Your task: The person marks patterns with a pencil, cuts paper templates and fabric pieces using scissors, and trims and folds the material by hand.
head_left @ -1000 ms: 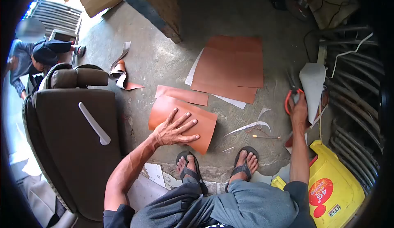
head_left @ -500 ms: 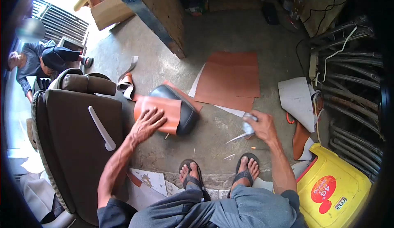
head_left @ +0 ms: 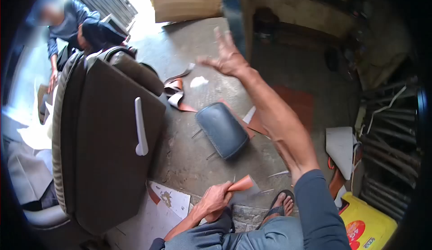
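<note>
My left hand (head_left: pixel 215 200) is closed around a rolled piece of orange-brown leather (head_left: pixel 243 185), low in front of my legs. My right hand (head_left: pixel 228 57) is stretched far forward, fingers spread and holding nothing. Left of that hand is a small white lump (head_left: pixel 199 82); I cannot tell if it lies on the floor or is in the air. Between my hands a black car headrest (head_left: pixel 220 131) lies on the floor with its metal posts pointing left. Larger brown leather sheets (head_left: pixel 294 108) lie partly behind my right forearm.
A dark upholstered car seat (head_left: pixel 105 146) stands at my left, a person (head_left: pixel 72 29) sitting beyond it. Curled leather strips (head_left: pixel 174 92) lie near the seat. On the right are a yellow plastic container (head_left: pixel 369 218) and stacked metal frames (head_left: pixel 391 137). A blue post (head_left: pixel 233 16) rises ahead.
My left hand has lifted the leather piece off the headrest and brought it toward my lap. My right hand has swung forward and left, and the whitish thing it held is out of it.
</note>
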{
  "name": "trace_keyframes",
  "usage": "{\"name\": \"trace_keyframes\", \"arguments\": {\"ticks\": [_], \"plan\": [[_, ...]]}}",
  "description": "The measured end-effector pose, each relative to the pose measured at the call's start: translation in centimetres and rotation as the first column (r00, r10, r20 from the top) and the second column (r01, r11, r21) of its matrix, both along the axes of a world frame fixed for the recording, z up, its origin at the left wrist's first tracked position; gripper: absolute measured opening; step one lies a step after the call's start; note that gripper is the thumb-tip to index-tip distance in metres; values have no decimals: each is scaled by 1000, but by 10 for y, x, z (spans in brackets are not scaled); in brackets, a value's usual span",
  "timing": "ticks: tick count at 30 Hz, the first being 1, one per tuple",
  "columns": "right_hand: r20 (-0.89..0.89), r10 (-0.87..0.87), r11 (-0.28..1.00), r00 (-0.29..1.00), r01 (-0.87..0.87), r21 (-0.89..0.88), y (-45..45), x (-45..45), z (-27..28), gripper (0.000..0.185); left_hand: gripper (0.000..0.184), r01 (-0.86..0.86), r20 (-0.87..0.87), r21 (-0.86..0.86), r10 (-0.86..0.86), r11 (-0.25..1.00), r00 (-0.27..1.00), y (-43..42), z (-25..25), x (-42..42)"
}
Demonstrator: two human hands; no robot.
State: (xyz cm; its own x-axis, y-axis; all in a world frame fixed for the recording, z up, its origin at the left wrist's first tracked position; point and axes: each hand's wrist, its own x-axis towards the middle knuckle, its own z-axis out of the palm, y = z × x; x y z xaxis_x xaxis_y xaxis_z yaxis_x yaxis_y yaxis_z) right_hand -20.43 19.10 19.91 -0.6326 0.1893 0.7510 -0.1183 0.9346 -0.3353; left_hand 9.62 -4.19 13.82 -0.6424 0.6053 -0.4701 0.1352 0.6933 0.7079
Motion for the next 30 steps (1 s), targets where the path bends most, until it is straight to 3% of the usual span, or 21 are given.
{"name": "trace_keyframes", "arguments": {"ticks": [2,4,6,8,9,10,11,12,13,15,16,17,18,19,20,21,23,25,27,29,30], "plan": [[-52,59,973,997,-69,-218,-13,-2,-3,77,28,-38,-48,4,38,999,998,-14,-1,11],[151,427,823,892,-314,-473,14,56,39,69,26,-74,-86,115,84,991,993,-15,-5,-2],[449,612,648,651,-88,-756,30,109,45,62,26,-101,22,122,99,987,995,-14,2,-4],[522,776,583,354,-89,-807,45,163,5,67,27,-126,204,90,106,988,973,-11,7,-10],[390,873,439,294,-121,-890,52,198,-19,77,27,-113,211,98,90,989,973,-8,5,-15],[246,941,284,233,-142,-948,61,233,-42,89,29,-228,230,234,175,945,957,-3,0,-18],[234,964,248,127,-114,-962,76,263,-63,108,31,-346,275,354,257,869,927,3,-5,-17],[131,982,131,133,4,-991,77,290,-72,117,32,-350,286,401,247,847,926,11,-8,-21],[307,901,356,307,-116,-927,69,312,-60,97,32,-355,292,449,241,820,926,21,-9,-31],[446,809,381,383,235,-894,66,335,-55,54,51,-103,215,515,-11,851,977,35,3,-56],[455,804,386,382,245,-889,64,344,-48,54,58,-33,178,574,-85,818,980,41,-2,-65],[458,658,493,598,118,-862,62,350,-40,37,65,43,131,629,-160,776,978,46,-13,-76],[392,485,610,782,18,-792,61,356,-35,22,69,132,39,562,-185,816,982,46,-31,-91],[396,480,610,783,27,-792,59,363,-36,22,73,211,-48,483,-215,850,975,43,-45,-101],[384,450,726,806,-80,-683,59,368,-40,23,69,240,-110,315,-216,918,970,42,-47,-104],[362,422,819,831,-179,-545,58,372,-47,24,66,299,-353,46,-264,953,898,38,-52,-104],[409,433,838,804,-190,-512,45,394,-81,25,62,124,-521,-346,-300,930,799,32,-21,-104],[460,505,853,731,-341,-394,26,412,-125,23,67,87,-518,-298,-238,951,822,3,-43,-114],[514,533,837,672,-330,-437,1,434,-159,22,67,84,-515,-345,-263,935,815,-5,-48,-98],[565,554,826,612,-318,-466,-6,445,-180,22,63,44,-649,-349,-275,936,709,5,-54,-79],[590,565,801,577,-212,-560,-6,448,-185,20,61,236,-681,-317,-394,919,617,7,-58,-71]]}}
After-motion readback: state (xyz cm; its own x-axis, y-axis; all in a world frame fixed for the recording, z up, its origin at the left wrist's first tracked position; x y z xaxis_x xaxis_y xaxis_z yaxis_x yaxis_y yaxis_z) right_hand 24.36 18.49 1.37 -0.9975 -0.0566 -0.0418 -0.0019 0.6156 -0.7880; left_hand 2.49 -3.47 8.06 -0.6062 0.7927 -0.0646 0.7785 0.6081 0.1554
